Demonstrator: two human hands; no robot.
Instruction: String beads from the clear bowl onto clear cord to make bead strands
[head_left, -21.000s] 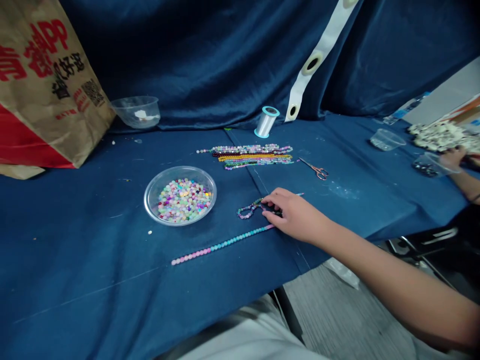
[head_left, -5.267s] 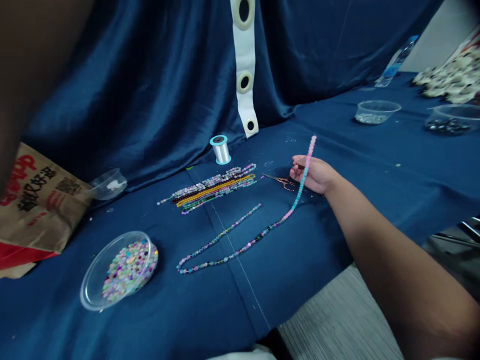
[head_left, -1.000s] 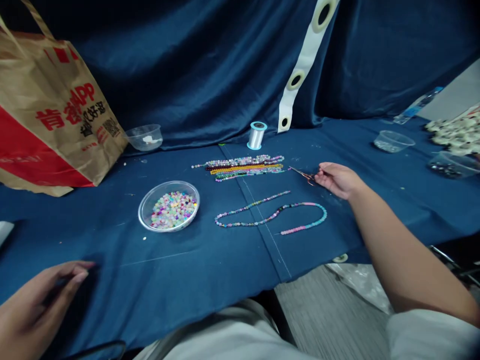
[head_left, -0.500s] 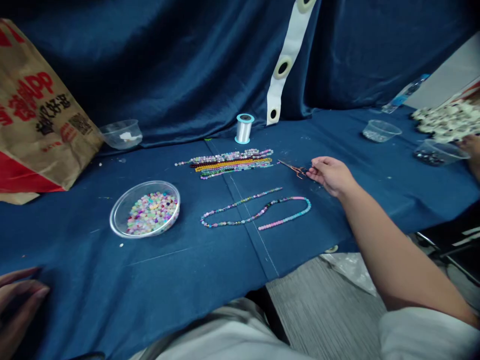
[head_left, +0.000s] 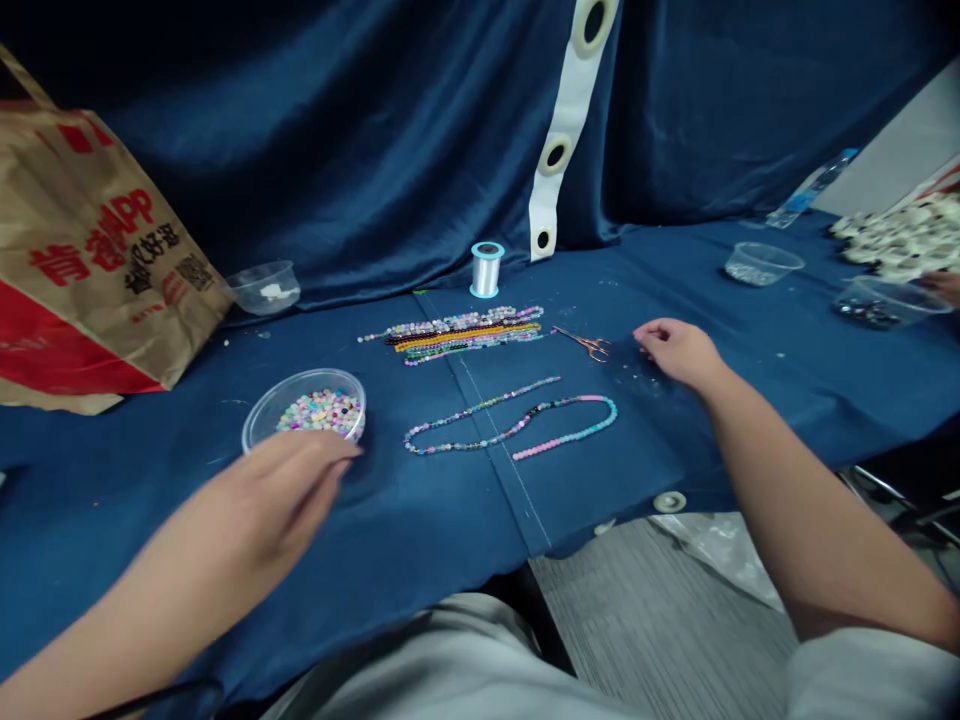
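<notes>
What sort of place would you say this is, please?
It looks like a craft workspace, probably for beadwork: the cloth-covered table holds a clear bowl of loose beads, several bead strands and a spool of pale thread.

Partly covered beads and unclear fingertips.
The left hand (head_left: 262, 498) covers the near side of the bead bowl (head_left: 262, 402) and some beads, and I cannot tell if it touches the rim. Between the fingertips of the right hand (head_left: 681, 352), anything as thin as a thread is too small to see. The paper bag (head_left: 82, 300) is cut by the left edge, and its smallest print is not readable. At the right edge, the white pile (head_left: 900, 240) and another person's hand (head_left: 945, 287) are cut off.
</notes>
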